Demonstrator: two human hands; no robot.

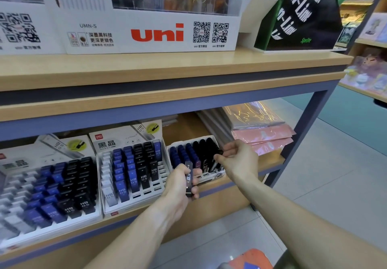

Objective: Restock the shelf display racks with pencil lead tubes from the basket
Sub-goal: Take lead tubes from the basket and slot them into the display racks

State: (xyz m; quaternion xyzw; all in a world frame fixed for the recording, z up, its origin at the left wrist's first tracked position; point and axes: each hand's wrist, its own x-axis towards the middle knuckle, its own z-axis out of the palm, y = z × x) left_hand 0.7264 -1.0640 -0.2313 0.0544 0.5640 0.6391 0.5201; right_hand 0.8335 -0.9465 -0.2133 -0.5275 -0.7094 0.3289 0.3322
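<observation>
Head view: my left hand (181, 181) grips spare lead tubes (188, 179); my right hand (236, 159) pinches one black tube (217, 155) over the rack (195, 157). Light, rigid, slippery plastic; I judge mid-body holds best.

Stationery shop; stocked display racks (134, 170), shelves (167, 67)

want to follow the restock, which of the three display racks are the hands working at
The rightmost rack, the one without a printed header card. The right hand reaches over its black tubes while the left hand grips tubes at its front.
</observation>
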